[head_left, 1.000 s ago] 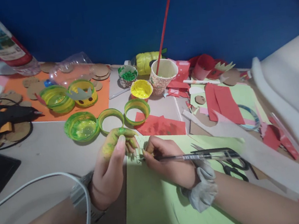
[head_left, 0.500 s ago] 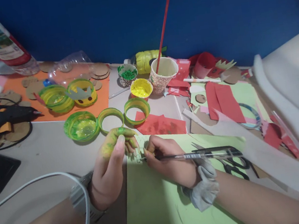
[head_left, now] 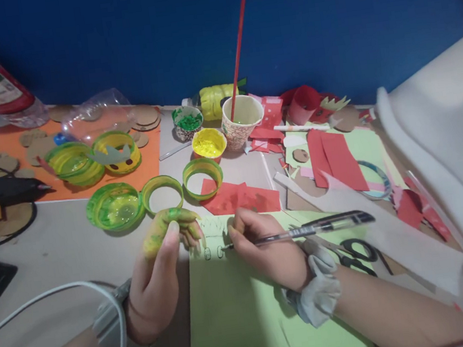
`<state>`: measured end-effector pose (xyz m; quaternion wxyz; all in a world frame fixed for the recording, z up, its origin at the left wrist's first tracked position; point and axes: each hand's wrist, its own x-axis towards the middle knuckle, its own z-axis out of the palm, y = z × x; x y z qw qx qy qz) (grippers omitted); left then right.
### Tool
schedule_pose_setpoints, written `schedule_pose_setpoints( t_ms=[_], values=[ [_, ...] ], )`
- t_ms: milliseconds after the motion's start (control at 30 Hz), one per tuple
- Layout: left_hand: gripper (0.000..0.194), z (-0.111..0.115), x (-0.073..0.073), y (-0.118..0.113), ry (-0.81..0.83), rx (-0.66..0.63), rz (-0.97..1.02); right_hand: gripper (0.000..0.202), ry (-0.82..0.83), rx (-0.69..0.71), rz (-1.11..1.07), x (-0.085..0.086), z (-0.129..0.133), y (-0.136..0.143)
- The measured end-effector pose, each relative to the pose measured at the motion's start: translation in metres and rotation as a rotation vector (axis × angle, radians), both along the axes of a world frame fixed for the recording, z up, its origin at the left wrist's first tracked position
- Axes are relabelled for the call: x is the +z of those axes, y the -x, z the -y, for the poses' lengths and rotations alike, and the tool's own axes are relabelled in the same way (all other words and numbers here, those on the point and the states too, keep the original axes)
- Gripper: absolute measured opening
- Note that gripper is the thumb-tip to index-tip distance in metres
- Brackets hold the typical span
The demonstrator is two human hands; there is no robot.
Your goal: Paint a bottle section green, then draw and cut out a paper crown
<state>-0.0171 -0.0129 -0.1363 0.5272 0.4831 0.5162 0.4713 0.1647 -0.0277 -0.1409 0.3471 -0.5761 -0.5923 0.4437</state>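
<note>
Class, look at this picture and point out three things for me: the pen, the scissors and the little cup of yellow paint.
pen (head_left: pixel 307 231), head view, middle of its clear barrel.
scissors (head_left: pixel 355 251), head view, on a black handle loop.
cup of yellow paint (head_left: pixel 208 142), head view, on the paint surface.

The right hand (head_left: pixel 267 248) holds a pen (head_left: pixel 303 233) and its tip touches the light green paper (head_left: pixel 238 320), just beside two small drawn ovals. The left hand (head_left: pixel 159 274), with green and yellow paint on the fingers, presses the left edge of this paper. Black scissors (head_left: pixel 353 254) lie near the right wrist. Behind the hands stand green plastic rings (head_left: pixel 161 193), a cup of yellow paint (head_left: pixel 208 142) and a paper cup (head_left: pixel 241 120) with a red stick (head_left: pixel 240 41). Red paper pieces (head_left: pixel 239 198) lie between.
</note>
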Motion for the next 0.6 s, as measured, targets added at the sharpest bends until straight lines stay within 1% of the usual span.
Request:
schedule_pose_setpoints(
  t_ms=[67, 133, 200, 233, 267, 333, 400, 467, 533, 567, 600],
  values=[
    [0.023, 0.002, -0.004, 0.003, -0.008, 0.028, -0.011, 0.024, -0.008, 0.018, 0.080, -0.001, 0.000, 0.000],
    [0.019, 0.001, -0.005, 0.004, -0.016, 0.040, -0.021, 0.025, -0.022, 0.009, 0.125, -0.003, 0.000, 0.001],
    [0.015, -0.001, -0.002, 0.004, -0.017, 0.011, -0.018, 0.025, -0.049, 0.012, 0.144, -0.003, 0.000, 0.002],
    [0.016, -0.003, 0.000, 0.002, -0.013, -0.015, -0.011, 0.025, -0.065, 0.018, 0.151, -0.003, 0.000, 0.002],
    [0.021, -0.004, 0.002, 0.000, -0.011, -0.028, -0.002, 0.024, -0.078, 0.024, 0.158, -0.002, 0.000, 0.003],
    [0.021, -0.004, 0.006, -0.004, -0.020, -0.005, 0.010, 0.023, -0.090, 0.026, 0.180, -0.001, 0.000, 0.003],
    [0.020, -0.003, 0.006, -0.006, -0.025, 0.008, 0.012, 0.023, -0.083, 0.013, 0.202, 0.001, -0.001, 0.004],
    [0.018, -0.002, 0.002, -0.003, -0.025, 0.039, -0.050, 0.023, -0.076, 0.007, 0.206, 0.001, -0.001, 0.004],
    [0.012, -0.001, -0.006, 0.006, -0.035, 0.104, -0.192, 0.023, -0.075, 0.014, 0.201, 0.001, -0.002, 0.005],
    [0.014, -0.002, -0.010, 0.012, -0.048, 0.136, -0.274, 0.022, -0.074, 0.019, 0.200, 0.001, -0.002, 0.005],
    [0.016, -0.003, -0.014, 0.019, -0.061, 0.091, -0.344, 0.022, -0.073, 0.020, 0.200, 0.000, -0.002, 0.005]
  ],
)
